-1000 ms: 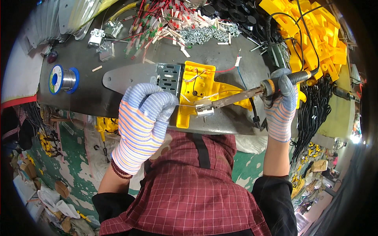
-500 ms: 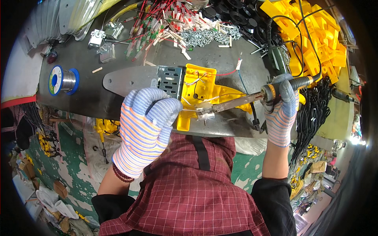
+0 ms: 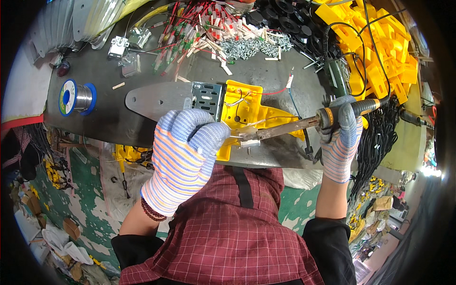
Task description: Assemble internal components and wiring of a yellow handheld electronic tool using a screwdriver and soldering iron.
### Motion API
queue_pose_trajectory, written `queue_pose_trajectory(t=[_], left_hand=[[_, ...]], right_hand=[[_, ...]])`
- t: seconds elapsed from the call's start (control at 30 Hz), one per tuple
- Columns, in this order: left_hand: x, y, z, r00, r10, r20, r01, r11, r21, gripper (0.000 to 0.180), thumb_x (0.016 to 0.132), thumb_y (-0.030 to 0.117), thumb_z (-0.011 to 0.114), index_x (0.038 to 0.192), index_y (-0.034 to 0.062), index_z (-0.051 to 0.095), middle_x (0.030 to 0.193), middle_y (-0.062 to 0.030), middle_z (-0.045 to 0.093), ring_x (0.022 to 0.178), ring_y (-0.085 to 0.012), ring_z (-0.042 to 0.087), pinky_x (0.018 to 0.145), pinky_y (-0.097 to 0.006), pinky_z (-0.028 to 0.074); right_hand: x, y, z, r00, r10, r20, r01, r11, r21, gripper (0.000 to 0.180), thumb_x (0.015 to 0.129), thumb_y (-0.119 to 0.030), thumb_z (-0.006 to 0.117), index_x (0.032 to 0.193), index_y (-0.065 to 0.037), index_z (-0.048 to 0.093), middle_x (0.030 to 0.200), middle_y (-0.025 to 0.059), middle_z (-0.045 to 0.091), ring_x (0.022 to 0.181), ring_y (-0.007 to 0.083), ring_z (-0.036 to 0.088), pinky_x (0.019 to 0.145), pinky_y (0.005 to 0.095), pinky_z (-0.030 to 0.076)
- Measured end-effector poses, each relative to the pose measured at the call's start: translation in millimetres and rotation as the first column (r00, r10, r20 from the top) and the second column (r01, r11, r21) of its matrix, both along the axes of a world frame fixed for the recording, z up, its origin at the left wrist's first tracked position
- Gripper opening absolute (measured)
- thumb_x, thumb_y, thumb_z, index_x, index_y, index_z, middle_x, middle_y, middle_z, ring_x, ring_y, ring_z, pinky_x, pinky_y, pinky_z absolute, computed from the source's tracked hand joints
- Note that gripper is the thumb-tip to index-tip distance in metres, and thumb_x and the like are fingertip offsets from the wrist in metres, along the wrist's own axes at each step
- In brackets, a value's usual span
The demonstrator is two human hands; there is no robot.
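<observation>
My right hand [image 3: 340,137], in a striped knit glove, is closed around a soldering iron [image 3: 289,128] with a black and orange handle. The iron's tip rests at a small metal part [image 3: 251,143] beside the yellow plastic housing [image 3: 244,112]. My left hand [image 3: 187,149], gloved the same way, pinches a thin silvery wire [image 3: 234,137] whose end meets the iron's tip. The housing lies open, with wires inside it. Joined to its left side are a slotted metal bracket [image 3: 207,99] and a flat grey plate [image 3: 156,100].
A blue-rimmed solder spool [image 3: 85,98] stands on the left of the dark table. Toward the back lie red-wired parts [image 3: 190,35], a heap of screws [image 3: 254,46] and black round pieces [image 3: 289,21]. Yellow housings [image 3: 380,47] pile up at right, near black cables [image 3: 373,142].
My left hand has shifted slightly right, toward the iron's tip, showing the thin wire end there. The iron's tip has moved a little left. The housing and plate have shifted slightly.
</observation>
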State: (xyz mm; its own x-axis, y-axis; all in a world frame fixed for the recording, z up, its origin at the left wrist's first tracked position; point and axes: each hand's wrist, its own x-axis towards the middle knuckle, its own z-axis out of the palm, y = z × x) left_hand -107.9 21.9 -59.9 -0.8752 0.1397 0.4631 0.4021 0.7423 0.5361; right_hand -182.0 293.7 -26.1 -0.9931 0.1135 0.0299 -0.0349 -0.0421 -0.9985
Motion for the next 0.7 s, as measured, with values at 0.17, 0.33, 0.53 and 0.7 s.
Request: queue_pose_trajectory(t=[0.17,0.33,0.53,0.7], left_hand=[[-2,2,-1,0.999,-0.010,-0.034,0.010,1.000,-0.002,0.021,0.071,0.010,0.070,0.093,0.0106,0.068,0.091,-0.0090,0.061,0.080,-0.0293,0.059,0.070,-0.042,0.047],[-2,5,2,1.000,-0.020,0.011,0.020,1.000,0.004,0.019,0.074,0.011,0.074,0.091,0.0106,0.067,0.091,-0.0089,0.059,0.084,-0.0300,0.059,0.076,-0.042,0.047],[-4,6,-5,0.999,-0.027,-0.034,0.027,1.000,-0.002,0.023,0.071,0.011,0.070,0.093,0.0118,0.068,0.091,-0.0088,0.061,0.080,-0.0289,0.059,0.070,-0.042,0.048],[3,-3,-5,0.978,0.194,0.072,-0.206,0.876,0.437,0.019,0.080,0.004,0.070,0.096,0.0064,0.060,0.091,-0.0079,0.057,0.076,-0.0199,0.055,0.067,-0.033,0.046]], right_hand=[[0,2,0,1.000,0.022,0.005,-0.022,1.000,-0.018,0.027,0.088,-0.029,0.069,0.099,-0.007,0.057,0.082,0.0004,0.057,0.070,0.0100,0.057,0.063,0.0240,0.051],[-2,8,-6,1.000,-0.030,-0.006,0.029,0.999,-0.021,0.027,0.089,-0.029,0.068,0.100,-0.007,0.058,0.084,0.0009,0.058,0.071,0.0105,0.059,0.063,0.0231,0.052],[0,7,-5,0.998,-0.037,0.047,0.038,0.999,-0.023,0.026,0.089,-0.030,0.069,0.101,-0.009,0.059,0.085,-0.0007,0.059,0.071,0.0090,0.058,0.063,0.0226,0.051],[3,7,3,0.992,0.020,0.128,-0.021,1.000,0.009,0.024,0.090,-0.031,0.068,0.101,-0.011,0.060,0.085,-0.0012,0.059,0.071,0.0091,0.058,0.061,0.0237,0.049]])
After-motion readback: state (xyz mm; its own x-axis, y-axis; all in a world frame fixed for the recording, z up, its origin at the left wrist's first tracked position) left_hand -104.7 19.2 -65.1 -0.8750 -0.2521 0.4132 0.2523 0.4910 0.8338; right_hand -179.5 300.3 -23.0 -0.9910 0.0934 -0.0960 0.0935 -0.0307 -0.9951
